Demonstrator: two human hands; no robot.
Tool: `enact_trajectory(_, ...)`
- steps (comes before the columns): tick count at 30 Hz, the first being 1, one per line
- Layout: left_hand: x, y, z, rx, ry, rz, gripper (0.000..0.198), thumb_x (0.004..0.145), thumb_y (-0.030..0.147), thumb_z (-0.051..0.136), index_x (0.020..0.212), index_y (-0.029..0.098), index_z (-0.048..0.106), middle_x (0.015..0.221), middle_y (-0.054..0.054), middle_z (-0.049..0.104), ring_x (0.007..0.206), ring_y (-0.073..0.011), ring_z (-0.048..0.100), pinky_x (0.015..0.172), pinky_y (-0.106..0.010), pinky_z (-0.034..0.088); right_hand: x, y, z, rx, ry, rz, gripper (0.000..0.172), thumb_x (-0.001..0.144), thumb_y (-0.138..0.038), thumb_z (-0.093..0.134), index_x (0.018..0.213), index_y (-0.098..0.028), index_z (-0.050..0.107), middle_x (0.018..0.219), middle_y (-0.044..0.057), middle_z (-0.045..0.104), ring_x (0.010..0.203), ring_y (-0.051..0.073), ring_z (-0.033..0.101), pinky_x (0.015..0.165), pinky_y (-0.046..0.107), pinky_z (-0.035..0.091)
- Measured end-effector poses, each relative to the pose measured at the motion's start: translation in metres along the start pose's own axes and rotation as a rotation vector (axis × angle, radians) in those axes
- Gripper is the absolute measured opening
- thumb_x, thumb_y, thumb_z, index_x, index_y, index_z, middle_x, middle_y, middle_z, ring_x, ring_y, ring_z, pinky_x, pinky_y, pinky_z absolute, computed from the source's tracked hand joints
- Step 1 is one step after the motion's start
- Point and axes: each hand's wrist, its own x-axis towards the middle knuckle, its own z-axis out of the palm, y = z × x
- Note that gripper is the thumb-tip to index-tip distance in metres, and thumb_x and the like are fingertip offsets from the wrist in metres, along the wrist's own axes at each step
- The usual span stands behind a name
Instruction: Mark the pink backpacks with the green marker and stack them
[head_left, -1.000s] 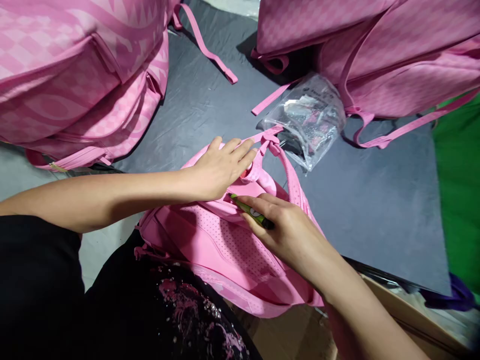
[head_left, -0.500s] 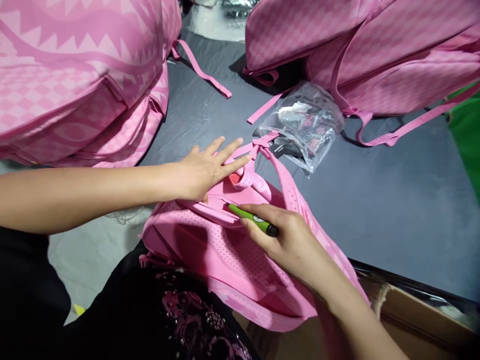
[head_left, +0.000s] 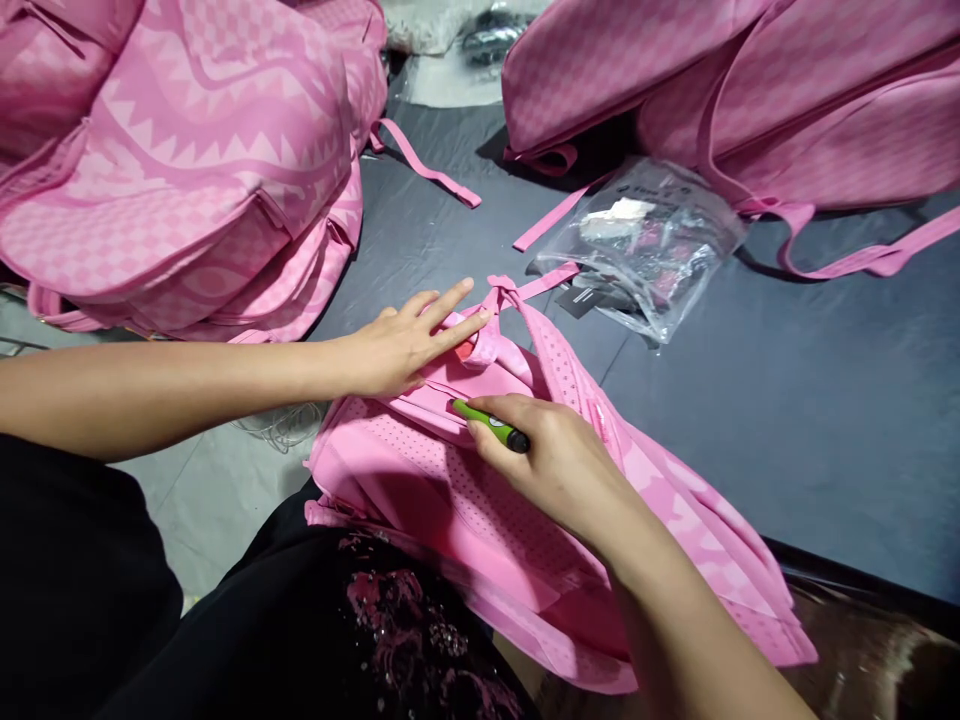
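A pink backpack lies with its padded, dotted back panel up, partly over the table's edge and against my lap. My left hand rests on its upper end, fingers spread, beside a strap and a rolled pink piece with a red patch. In my right hand is a green thread snipper with a black end, its tip at the seam near the top of the back panel. My fingers partly hide the tool, so its exact kind is hard to confirm.
More pink patterned backpacks stand at the left. Another pink backpack lies at the back right. A clear plastic bag with small items sits on the dark table. Loose thread hangs at the left.
The view has shifted, showing more of the left backpacks. My right hand and the green tool have moved slightly up and left along the seam. My left hand stays spread on the backpack.
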Motion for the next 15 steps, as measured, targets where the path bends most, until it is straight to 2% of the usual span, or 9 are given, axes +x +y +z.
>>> enact_trajectory(2,-0.005,-0.003,0.004,-0.069,0.050,-0.071,0.109,0.086,0.015,0.059,0.155,0.038,-0.021,0.167,-0.015,-0.017,0.153,-0.0408,0.009,0.102,-0.052,0.047,-0.002,0.002,0.001,-0.011,0.014,0.003,0.027,0.095,-0.023,0.057,0.116,-0.020,0.075,0.108,0.007,0.077,0.097,0.026,0.072,0.083,0.037,0.054)
enact_trajectory(3,-0.006,-0.004,0.007,-0.112,0.066,-0.123,0.110,0.084,0.016,0.061,0.156,0.036,-0.020,0.167,-0.016,-0.017,0.152,-0.0420,0.014,0.101,-0.050,0.047,-0.003,0.004,0.002,-0.011,0.024,0.003,0.028,0.095,-0.024,0.057,0.117,-0.020,0.074,0.108,0.007,0.076,0.096,0.026,0.072,0.082,0.037,0.054)
enact_trajectory(6,-0.006,-0.010,0.013,-0.197,0.039,-0.226,0.116,0.080,0.020,0.066,0.156,0.037,-0.020,0.166,-0.021,-0.008,0.138,-0.0412,0.044,0.096,-0.046,0.050,-0.005,0.008,0.006,0.006,0.070,-0.023,0.029,0.095,-0.025,0.057,0.118,-0.021,0.074,0.102,0.006,0.076,0.087,0.024,0.072,0.077,0.036,0.054)
enact_trajectory(8,-0.003,-0.014,0.014,-0.197,-0.012,-0.223,0.119,0.079,0.020,0.067,0.155,0.037,-0.023,0.166,-0.022,-0.002,0.130,-0.0378,0.053,0.095,-0.043,0.050,-0.005,0.011,0.009,0.001,0.131,-0.052,0.029,0.095,-0.025,0.058,0.117,-0.019,0.075,0.094,0.007,0.074,0.080,0.022,0.069,0.072,0.035,0.053)
enact_trajectory(11,0.003,-0.019,0.014,-0.183,-0.067,-0.191,0.122,0.078,0.019,0.067,0.153,0.037,-0.028,0.166,-0.022,-0.001,0.131,-0.0361,0.052,0.095,-0.039,0.049,-0.001,0.012,0.012,-0.021,0.226,-0.117,0.026,0.093,-0.026,0.060,0.111,-0.016,0.077,0.089,0.009,0.070,0.082,0.024,0.066,0.073,0.037,0.052)
enact_trajectory(15,0.007,-0.024,0.017,-0.164,-0.070,-0.172,0.126,0.078,0.018,0.066,0.148,0.038,-0.036,0.166,-0.021,-0.005,0.132,-0.0350,0.051,0.096,-0.038,0.049,0.009,0.011,0.016,0.032,0.211,-0.184,0.024,0.094,-0.024,0.061,0.110,-0.016,0.076,0.096,0.009,0.075,0.090,0.026,0.067,0.084,0.041,0.051)
